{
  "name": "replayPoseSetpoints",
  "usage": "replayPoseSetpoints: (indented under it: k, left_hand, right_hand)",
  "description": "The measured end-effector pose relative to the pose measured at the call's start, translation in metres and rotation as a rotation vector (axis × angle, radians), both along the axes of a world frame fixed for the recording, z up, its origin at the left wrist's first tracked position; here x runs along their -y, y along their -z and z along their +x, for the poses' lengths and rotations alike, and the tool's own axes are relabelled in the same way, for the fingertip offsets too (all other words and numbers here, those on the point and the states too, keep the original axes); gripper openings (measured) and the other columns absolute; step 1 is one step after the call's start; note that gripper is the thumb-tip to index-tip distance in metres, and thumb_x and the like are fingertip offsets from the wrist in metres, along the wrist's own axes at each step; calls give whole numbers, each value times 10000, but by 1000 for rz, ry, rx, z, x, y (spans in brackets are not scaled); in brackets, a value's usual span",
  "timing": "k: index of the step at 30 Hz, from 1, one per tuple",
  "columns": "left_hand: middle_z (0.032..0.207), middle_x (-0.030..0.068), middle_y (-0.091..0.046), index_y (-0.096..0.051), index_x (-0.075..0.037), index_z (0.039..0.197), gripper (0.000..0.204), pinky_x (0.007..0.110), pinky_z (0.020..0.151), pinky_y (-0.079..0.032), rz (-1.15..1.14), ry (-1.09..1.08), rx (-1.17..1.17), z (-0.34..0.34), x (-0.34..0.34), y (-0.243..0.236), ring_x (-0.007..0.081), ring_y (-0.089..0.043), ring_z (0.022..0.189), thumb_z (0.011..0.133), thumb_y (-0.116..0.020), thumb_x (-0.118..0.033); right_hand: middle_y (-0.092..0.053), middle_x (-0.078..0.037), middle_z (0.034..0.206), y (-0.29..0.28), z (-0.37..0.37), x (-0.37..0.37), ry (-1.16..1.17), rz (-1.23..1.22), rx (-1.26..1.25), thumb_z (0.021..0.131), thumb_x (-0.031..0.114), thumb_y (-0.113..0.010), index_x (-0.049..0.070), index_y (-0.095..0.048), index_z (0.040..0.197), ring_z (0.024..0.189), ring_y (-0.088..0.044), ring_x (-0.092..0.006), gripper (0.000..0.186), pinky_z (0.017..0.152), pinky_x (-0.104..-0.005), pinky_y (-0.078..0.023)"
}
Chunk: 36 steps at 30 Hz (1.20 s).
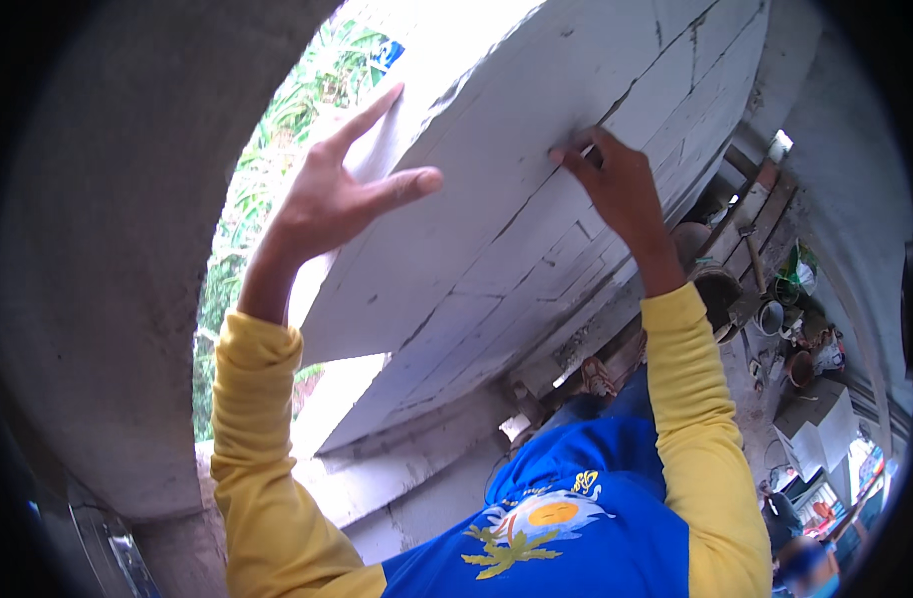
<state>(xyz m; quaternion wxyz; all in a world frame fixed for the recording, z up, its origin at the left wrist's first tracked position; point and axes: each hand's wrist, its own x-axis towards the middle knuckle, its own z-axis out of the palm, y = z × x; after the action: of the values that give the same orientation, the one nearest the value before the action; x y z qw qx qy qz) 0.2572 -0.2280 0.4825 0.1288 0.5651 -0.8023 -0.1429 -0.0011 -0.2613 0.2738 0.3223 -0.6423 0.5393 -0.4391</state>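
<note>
Fingers (pixel 372 118): L hand (pixel 322 204) spread, R hand (pixel 626 189) curled, grip unclear, both nr blk wall (pixel 476 234).

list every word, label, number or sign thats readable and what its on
Yellow script lettering on the blue cloth shirt with yellow sleeves: creased, partly legible, wording not copied here.
Small blue-and-white object near the top: markings too blurred to read.

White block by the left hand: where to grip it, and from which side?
I'd take the white block by its long free edge beside the left hand, coming from the open, leafy side. That edge is exposed, while the opposite one meets the rest of the wall at a joint. Its far face is hidden; I can't tell whether it's bonded.
</note>
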Motion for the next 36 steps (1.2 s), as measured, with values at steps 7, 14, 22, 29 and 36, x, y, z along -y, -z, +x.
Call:
replayPoseSetpoints:
  k: [7,14,22,29,36]
  left_hand:
    - [1508,283,-506,-462,-153,1602,964,565,1224,-329,-84,78,275,-37,-12,-13,417,-411,1468,791,-909,-420]
    - [1381,298,-619,-495,-115,1578,816,564,1183,-381,-103,76,165,-39,-8,-16,432,-497,1349,854,-855,-226]
    - [1356,198,-555,-427,-117,1620,857,481,1089,-486,-42,-111,174,-73,-2,-9,326,-581,1271,883,-823,-309]
    - [1518,245,-444,-379,-177,1637,919,649,1163,-359,-104,-323,421,-93,28,21,409,-440,1433,920,-608,-705]
    - [1569,229,-351,-313,-146,1647,922,617,1191,-284,-122,-539,540,-157,66,111,386,-344,1473,951,-541,-705]
  right_hand:
    - [-654,-134,656,60,-54,-46,120,95,40,1003,396,-705,30,-742,1038,620,-673,-298,370,614,-390,-509]
    - [-741,-226,925,218,-182,-166,463,416,-239,1003,394,-635,64,-762,1066,931,-707,-458,359,811,-530,-548]
    - [-738,-154,784,305,-315,-286,802,528,-363,944,245,-725,83,-742,1231,664,-721,-288,330,712,-432,-551]
    - [-762,-193,964,396,-377,-199,847,674,-192,893,318,-761,110,-733,1237,939,-739,-331,403,844,-447,-558]
    - [-725,-259,1068,630,-482,-20,707,750,-279,961,327,-632,92,-703,1064,1046,-685,-465,266,900,-558,-533]
